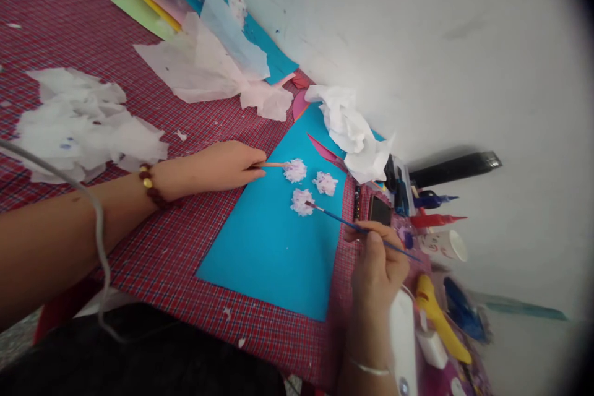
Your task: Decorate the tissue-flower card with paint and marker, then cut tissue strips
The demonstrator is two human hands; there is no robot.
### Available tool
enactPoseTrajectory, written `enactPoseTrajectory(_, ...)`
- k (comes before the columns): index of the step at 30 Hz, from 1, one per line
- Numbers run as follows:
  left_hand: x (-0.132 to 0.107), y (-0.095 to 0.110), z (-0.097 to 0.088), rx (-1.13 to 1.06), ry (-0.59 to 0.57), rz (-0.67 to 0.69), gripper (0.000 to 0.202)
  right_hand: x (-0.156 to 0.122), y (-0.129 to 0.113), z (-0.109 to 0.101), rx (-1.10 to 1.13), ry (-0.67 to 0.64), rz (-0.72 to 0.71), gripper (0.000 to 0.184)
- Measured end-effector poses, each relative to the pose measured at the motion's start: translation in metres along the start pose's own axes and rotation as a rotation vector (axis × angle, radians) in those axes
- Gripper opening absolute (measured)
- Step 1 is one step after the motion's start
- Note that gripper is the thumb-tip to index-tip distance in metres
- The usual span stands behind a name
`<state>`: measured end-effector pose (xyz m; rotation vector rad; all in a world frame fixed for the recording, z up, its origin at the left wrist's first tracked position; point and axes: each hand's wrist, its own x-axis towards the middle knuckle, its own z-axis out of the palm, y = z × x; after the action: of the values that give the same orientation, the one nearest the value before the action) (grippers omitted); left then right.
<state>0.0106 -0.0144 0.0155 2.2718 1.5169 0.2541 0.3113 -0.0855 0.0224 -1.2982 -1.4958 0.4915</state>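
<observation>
My blue paper sheet point(269, 247) looks smooth and matt. On it, the three pinkish-white tufts point(302, 202) have a rough, ruffled surface, like crumpled tissue. The stick point(275, 164) I hold over its left edge looks like plain matt wood; the paintbrush point(338, 218) I hold over its right edge has a smooth blue handle. Under the sheet, the checked tablecloth point(185, 260) looks like matt cloth. Left of the sheet, the tissue paper heap point(88, 127) is thin and wrinkled, and my beaded bracelet point(147, 183) has one shiny, gold-coloured bead. Right of the sheet, the cup point(440, 245) looks like smooth paper.
</observation>
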Motion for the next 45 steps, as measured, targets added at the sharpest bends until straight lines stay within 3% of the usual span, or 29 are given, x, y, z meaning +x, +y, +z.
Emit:
enactPoseTrajectory(4, 0.0, 0.0, 0.0, 0.005, -0.004, 0.004, 0.025, 0.0, 0.001, -0.002, 0.108, 0.07, -0.007, 0.019)
enactPoseTrajectory(9, 0.0, -0.001, 0.0, 0.027, 0.01, 0.017, 0.025, -0.001, -0.003, 0.0, -0.018, -0.044, -0.015, 0.021)
enactPoseTrajectory(18, 0.001, -0.003, 0.003, 0.026, 0.023, 0.031, 0.026, 0.003, 0.006, -0.002, -0.011, 0.206, 0.025, 0.024)
enactPoseTrajectory(31, 0.001, -0.005, 0.004, 0.02, 0.025, 0.033, 0.026, 0.006, 0.01, 0.005, -0.083, 0.04, 0.099, 0.031)
enactPoseTrajectory(36, 0.0, -0.003, 0.003, 0.036, 0.007, 0.019, 0.024, 0.006, 0.01, 0.007, -0.05, 0.075, 0.095, 0.029)
enactPoseTrajectory(42, 0.0, 0.0, 0.001, 0.055, -0.02, -0.004, 0.025, 0.007, 0.012, 0.009, -0.098, -0.001, 0.116, 0.026)
enactPoseTrajectory(45, 0.0, -0.001, 0.001, 0.056, -0.013, 0.009, 0.024, 0.007, 0.013, 0.008, -0.073, 0.048, 0.116, 0.024)
